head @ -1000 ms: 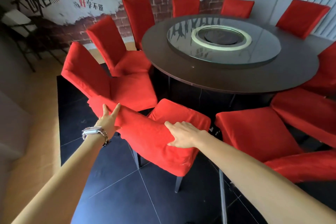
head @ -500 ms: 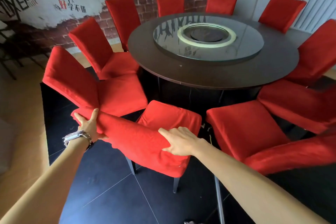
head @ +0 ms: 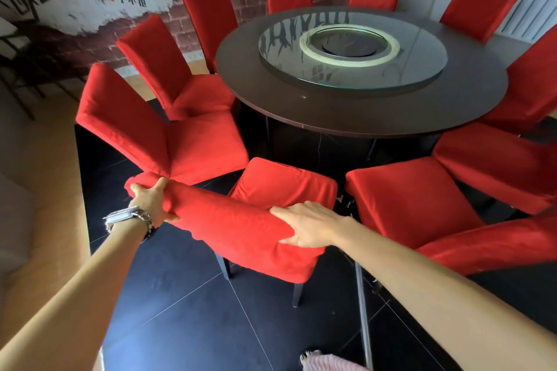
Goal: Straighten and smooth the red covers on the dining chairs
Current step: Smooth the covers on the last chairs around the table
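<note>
Two hands, one cover.

Item: cover on the nearest chair, lower centre of the frame, seen from behind. The top of its back forms a long ridge slanting from centre left down toward centre.

Left hand, watch at the wrist: curled round the upper-left end of the ridge.

Right hand: at the lower-right end, fingers laid over the top, thumb on the near face, cloth pinched between them.

Seat: beyond the ridge, toward the counter, with folds along its near side.

Relation I note for the coming move: the ridge lies crosswise between the hands, one end in each, so neither is nearer. The back panel hangs below them, toward the bottom of the frame. I judge any smoothing pull must run down that panel, across the long axis. The seat lies closer to the right hand.
</note>
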{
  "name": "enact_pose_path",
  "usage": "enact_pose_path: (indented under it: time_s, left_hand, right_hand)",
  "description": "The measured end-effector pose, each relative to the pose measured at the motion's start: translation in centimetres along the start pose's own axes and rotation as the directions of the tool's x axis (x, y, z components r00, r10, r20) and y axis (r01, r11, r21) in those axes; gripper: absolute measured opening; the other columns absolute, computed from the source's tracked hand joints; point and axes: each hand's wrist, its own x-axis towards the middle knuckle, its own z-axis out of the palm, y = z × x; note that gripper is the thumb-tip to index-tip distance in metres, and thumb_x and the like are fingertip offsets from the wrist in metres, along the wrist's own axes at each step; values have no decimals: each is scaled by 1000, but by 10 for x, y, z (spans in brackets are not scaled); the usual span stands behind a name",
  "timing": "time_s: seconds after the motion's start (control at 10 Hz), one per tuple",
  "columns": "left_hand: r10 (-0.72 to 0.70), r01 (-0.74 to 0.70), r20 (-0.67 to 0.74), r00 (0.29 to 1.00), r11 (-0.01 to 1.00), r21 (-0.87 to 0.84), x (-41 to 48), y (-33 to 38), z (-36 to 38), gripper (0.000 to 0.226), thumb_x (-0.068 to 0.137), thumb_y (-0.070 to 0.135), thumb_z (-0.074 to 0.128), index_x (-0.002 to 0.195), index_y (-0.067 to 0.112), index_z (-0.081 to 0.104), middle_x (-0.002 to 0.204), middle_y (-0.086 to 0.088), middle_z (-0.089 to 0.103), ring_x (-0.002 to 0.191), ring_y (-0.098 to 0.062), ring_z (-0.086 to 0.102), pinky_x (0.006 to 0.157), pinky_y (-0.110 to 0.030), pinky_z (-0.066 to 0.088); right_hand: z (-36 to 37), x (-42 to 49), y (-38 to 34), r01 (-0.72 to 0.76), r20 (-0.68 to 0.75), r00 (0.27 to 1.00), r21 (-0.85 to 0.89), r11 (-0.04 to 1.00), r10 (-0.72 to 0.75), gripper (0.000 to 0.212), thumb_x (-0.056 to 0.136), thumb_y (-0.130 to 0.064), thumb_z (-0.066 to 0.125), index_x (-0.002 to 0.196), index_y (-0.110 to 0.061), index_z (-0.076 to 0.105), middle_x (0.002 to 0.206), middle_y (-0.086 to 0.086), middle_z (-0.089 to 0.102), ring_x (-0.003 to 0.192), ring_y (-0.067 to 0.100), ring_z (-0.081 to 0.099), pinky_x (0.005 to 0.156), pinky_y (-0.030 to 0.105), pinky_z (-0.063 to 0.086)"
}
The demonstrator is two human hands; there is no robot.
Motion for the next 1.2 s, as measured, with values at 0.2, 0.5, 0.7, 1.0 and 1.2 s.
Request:
enact_pose_path:
  time_s: [0.2,0.5,0.7,1.0,1.2]
  left_hand:
    - [114,-105,-32,993,974,202,-16,25,-12,87,76,25,79,147,24,29,124,-32,38,104,-45,55,85,-44,48]
    - [126,-125,8,992,976,176,-45,10,-7,89,62,43,85,132,17,37,103,-13,61,89,-34,61,72,-39,51]
    - [-35,32,-23,999,991,-133,-65,3,18,88,56,27,92,130,14,47,107,-21,62,98,-39,61,80,-41,50]
    - [-38,13,-122,992,980,-200,-100,8,45,50,71,9,80,117,9,60,110,-19,65,103,-38,60,86,-41,46]
    - [-14,-4,-129,992,991,-134,-100,24,53,39,79,6,70,117,11,62,111,-16,65,105,-34,60,83,-34,46]
  right_hand:
    - [-21,-21,40,-62,43,997,-78,995,66,75,90,-53,56,150,-24,21,137,6,52,120,31,52,97,41,41]
    - [-5,-66,50,-69,-52,997,-94,993,65,71,84,-63,55,143,-31,32,135,-9,54,112,23,59,87,36,43]
    - [17,-86,35,-90,-98,991,-29,996,87,58,81,-60,62,121,-20,48,74,-12,54,61,8,50,61,23,33]
    - [24,-123,27,-148,-59,988,-64,987,144,51,80,-56,66,112,-20,50,52,-8,43,42,6,35,48,14,23]
    - [18,-134,31,-209,-39,978,-138,968,206,52,81,-56,64,116,-20,50,58,-8,42,48,7,36,60,23,28]
